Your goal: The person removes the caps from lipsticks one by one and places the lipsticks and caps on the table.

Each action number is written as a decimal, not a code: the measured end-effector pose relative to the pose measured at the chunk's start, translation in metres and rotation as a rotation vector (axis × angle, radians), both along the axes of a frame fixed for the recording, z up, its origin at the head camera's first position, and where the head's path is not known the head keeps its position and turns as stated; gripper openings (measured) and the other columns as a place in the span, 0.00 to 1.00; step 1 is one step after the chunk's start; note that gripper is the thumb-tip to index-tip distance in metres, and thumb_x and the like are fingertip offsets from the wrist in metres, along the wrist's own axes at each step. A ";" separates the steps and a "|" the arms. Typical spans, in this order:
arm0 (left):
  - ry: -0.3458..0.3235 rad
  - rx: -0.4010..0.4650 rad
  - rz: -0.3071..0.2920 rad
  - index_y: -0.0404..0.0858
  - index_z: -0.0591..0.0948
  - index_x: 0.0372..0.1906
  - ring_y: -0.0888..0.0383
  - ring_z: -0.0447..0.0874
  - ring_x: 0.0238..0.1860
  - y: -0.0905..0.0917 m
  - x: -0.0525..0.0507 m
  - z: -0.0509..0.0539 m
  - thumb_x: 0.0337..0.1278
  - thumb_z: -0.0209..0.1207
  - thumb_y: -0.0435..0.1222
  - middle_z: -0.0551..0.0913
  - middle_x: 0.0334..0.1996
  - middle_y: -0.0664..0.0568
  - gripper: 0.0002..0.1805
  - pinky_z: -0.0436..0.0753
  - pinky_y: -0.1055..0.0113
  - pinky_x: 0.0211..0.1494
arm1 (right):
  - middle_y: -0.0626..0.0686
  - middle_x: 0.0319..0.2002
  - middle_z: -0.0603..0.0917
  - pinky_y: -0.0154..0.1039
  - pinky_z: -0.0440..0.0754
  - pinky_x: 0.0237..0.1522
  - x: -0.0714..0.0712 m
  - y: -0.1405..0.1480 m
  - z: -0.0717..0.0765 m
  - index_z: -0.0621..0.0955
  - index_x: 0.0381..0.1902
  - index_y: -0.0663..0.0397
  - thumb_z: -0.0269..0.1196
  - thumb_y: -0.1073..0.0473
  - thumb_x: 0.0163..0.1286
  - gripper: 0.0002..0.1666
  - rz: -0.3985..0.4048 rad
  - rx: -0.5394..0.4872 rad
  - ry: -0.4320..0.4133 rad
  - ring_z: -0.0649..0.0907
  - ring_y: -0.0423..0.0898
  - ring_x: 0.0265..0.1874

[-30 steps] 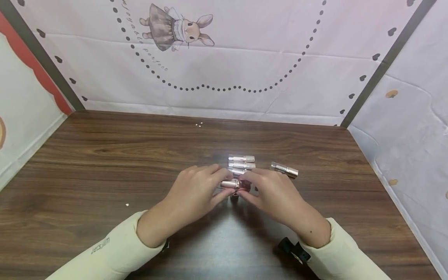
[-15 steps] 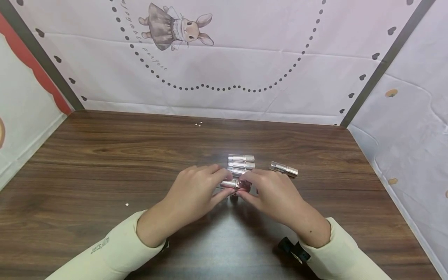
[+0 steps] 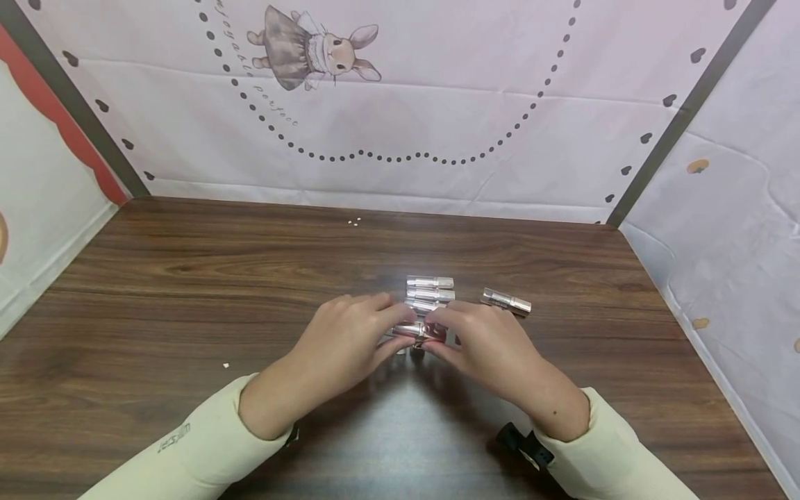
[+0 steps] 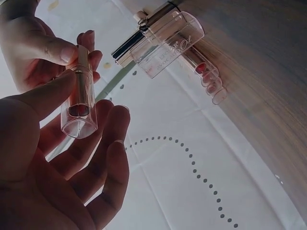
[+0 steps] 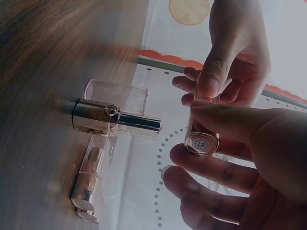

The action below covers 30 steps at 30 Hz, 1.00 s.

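A lipstick tube with a clear cap [image 3: 407, 329] lies level between both hands. My left hand [image 3: 346, 337] pinches its capped end, where dark red colour shows through in the left wrist view [image 4: 79, 110]. The base end, with a round label [image 5: 202, 143], is pinched by my right hand [image 3: 494, 340]. Below the hands, an uncapped gold tube [image 5: 93, 117] stands upright beside a separate clear cap [image 4: 168, 52] with lettering. Beyond the fingers several silvery capped tubes [image 3: 431, 295] lie side by side, partly hidden by the hands.
Another capped tube [image 3: 506, 302] lies apart, right of the row, on the brown wooden table [image 3: 187, 278]. Small white bits [image 3: 355, 223] lie near the back edge and one white bit [image 3: 226, 365] at left. Printed fabric [image 3: 437, 118] hangs behind and at both sides.
The left wrist and sleeve have shifted slightly left. A small clear edge now shows below the left fingertips. Both hands still hold the tube; the other tubes have not moved.
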<state>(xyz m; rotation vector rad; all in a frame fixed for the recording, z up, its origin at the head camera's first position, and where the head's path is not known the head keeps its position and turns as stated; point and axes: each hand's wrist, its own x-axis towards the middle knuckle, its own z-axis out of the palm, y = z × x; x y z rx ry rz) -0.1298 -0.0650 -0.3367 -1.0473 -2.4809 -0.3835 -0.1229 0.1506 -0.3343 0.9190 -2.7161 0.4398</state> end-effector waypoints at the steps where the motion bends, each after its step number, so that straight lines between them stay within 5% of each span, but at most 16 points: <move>1: -0.002 -0.001 -0.001 0.50 0.86 0.45 0.61 0.85 0.30 0.000 0.000 0.000 0.55 0.70 0.48 0.85 0.35 0.59 0.14 0.82 0.61 0.33 | 0.43 0.30 0.86 0.31 0.75 0.26 0.000 0.000 0.000 0.86 0.39 0.47 0.74 0.51 0.60 0.12 0.000 0.003 -0.001 0.77 0.33 0.22; 30: 0.014 -0.017 0.030 0.48 0.83 0.43 0.59 0.86 0.33 0.000 -0.001 0.000 0.53 0.72 0.45 0.87 0.38 0.58 0.14 0.81 0.60 0.32 | 0.41 0.32 0.88 0.33 0.79 0.29 -0.001 0.002 0.000 0.84 0.41 0.42 0.75 0.55 0.58 0.13 -0.023 0.009 -0.059 0.84 0.37 0.27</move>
